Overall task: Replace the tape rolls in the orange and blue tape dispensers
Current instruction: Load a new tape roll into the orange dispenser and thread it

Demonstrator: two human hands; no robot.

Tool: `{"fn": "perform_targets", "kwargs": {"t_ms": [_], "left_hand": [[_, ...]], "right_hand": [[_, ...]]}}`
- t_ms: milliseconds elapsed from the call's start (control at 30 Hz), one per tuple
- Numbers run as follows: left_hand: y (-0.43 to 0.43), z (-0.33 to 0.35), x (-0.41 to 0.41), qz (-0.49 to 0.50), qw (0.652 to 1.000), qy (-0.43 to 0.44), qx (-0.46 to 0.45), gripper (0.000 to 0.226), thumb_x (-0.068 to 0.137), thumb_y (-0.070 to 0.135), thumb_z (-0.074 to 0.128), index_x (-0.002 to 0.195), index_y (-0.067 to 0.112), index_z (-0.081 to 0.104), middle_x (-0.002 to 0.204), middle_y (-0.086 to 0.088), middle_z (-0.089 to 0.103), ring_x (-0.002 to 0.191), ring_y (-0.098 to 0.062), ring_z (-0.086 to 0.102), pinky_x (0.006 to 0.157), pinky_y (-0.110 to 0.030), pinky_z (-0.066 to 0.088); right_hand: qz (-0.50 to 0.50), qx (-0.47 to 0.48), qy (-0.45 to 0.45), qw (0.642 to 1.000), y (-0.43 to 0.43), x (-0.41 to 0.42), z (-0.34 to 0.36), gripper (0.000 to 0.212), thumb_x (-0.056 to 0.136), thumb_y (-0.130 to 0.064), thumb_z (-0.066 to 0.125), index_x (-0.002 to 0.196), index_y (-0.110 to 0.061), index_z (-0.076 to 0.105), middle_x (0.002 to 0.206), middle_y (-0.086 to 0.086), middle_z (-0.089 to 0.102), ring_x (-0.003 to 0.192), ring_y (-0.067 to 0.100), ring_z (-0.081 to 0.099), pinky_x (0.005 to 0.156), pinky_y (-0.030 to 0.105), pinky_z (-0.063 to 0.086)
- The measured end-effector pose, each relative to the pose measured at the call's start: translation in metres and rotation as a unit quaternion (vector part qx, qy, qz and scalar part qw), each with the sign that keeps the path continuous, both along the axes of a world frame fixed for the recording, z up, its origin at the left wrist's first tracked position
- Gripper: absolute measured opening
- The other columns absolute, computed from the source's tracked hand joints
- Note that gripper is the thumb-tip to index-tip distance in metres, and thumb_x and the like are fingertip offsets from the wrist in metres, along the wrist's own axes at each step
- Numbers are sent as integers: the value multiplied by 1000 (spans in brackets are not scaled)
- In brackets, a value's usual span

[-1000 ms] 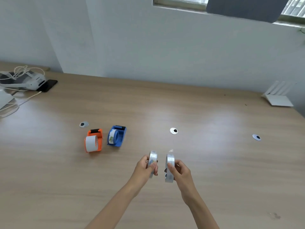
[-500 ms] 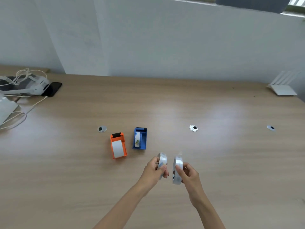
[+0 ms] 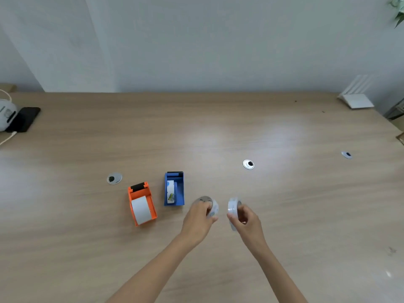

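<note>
Left hand (image 3: 197,219) and right hand (image 3: 247,219) now farther apart, fingers (image 3: 231,216) around blurred tape rolls (image 3: 214,207) (image 3: 232,207)

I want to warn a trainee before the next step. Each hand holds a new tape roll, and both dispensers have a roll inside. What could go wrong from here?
No hand is free: the left hand grips the left roll, the right hand the right roll; removing the old rolls may drop one.
The orange dispenser holds a wide white roll, the blue dispenser a narrow roll; both new rolls look narrow, so one may fit the orange loosely.
</note>
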State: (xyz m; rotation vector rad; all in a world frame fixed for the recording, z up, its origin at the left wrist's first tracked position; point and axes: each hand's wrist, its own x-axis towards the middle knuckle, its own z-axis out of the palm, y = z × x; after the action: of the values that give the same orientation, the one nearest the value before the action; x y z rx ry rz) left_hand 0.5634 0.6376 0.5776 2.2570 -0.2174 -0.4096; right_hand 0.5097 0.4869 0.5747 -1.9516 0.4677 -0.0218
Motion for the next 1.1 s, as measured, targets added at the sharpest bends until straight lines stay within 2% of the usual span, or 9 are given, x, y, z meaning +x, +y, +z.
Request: {"fn": "perform_targets", "kwargs": {"t_ms": [100, 200, 467, 533, 633, 733, 833, 933, 1100], "left_hand": [[-16, -18, 29, -38, 992, -50, 105, 39, 83, 15, 63, 61, 17, 30, 70, -1, 45, 68, -25, 50, 61, -30, 34], [-29, -38, 55, -99, 977, -62, 179, 5, 88, 6, 54, 85, 10, 54, 97, -8, 57, 93, -29, 60, 63, -33, 35], [-49, -97, 95, -195, 930, -72, 302, 46, 78, -12, 49, 121, 3, 51, 123, -12, 51, 114, -28, 48, 78, -37, 43], [-51, -104, 98, -196, 928, -102, 300, 41, 70, -9, 62, 109, 4, 60, 111, -11, 57, 105, -27, 55, 70, -35, 44], [-52, -108, 102, -220, 921, -81, 310, 50, 15, 3, 86, 59, 15, 66, 65, 0, 61, 60, -16, 62, 38, -21, 37], [-54, -128, 104, -186, 930, -99, 301, 56, 1, 3, 84, 53, 16, 66, 59, 3, 60, 54, -14, 61, 33, -17, 34], [-58, -122, 99, -196, 932, -77, 296, 54, 16, 6, 90, 66, 14, 70, 70, 0, 63, 66, -16, 64, 40, -20, 43], [-61, -120, 98, -176, 937, -41, 300, 44, 72, -6, 68, 115, 3, 57, 115, -10, 56, 111, -25, 53, 79, -32, 48], [-43, -94, 80, -100, 979, -94, 148, 39, 56, 27, 87, 89, 20, 67, 83, 6, 63, 78, -13, 62, 65, -22, 52]], "right_hand": [[18, -105, 9, 994, -13, 39, -23, 18, 81, -17, 67, 75, -10, 51, 67, 4, 57, 57, 10, 45, 55, 20, 38], [56, -231, 43, 970, -28, 75, -52, 23, 80, -18, 64, 74, -11, 43, 71, 6, 55, 59, 16, 41, 52, 27, 34], [153, -382, 77, 908, -51, 122, -115, 14, 78, -15, 64, 79, -14, 50, 79, 2, 55, 71, 23, 51, 57, 31, 33], [159, -402, 74, 899, -52, 125, -127, 15, 75, -12, 68, 78, -13, 54, 76, 3, 57, 70, 25, 54, 57, 30, 32], [165, -423, 72, 888, -52, 124, -138, 28, 65, -9, 76, 70, -16, 50, 65, 1, 52, 60, 23, 52, 53, 29, 29], [203, -460, 67, 862, -51, 128, -140, 37, 54, -8, 83, 69, -17, 50, 62, -1, 51, 57, 22, 53, 52, 26, 28], [243, -504, 62, 827, -51, 133, -140, 45, 46, -8, 86, 71, -18, 49, 64, -2, 51, 59, 20, 53, 51, 26, 35], [261, -532, 50, 804, -55, 137, -141, 44, 43, -11, 87, 71, -18, 53, 66, -3, 51, 61, 19, 52, 59, 25, 36], [224, -505, 15, 833, -53, 134, -122, 44, 52, -22, 89, 84, -18, 60, 79, 0, 58, 74, 22, 57, 73, 28, 38]]}}
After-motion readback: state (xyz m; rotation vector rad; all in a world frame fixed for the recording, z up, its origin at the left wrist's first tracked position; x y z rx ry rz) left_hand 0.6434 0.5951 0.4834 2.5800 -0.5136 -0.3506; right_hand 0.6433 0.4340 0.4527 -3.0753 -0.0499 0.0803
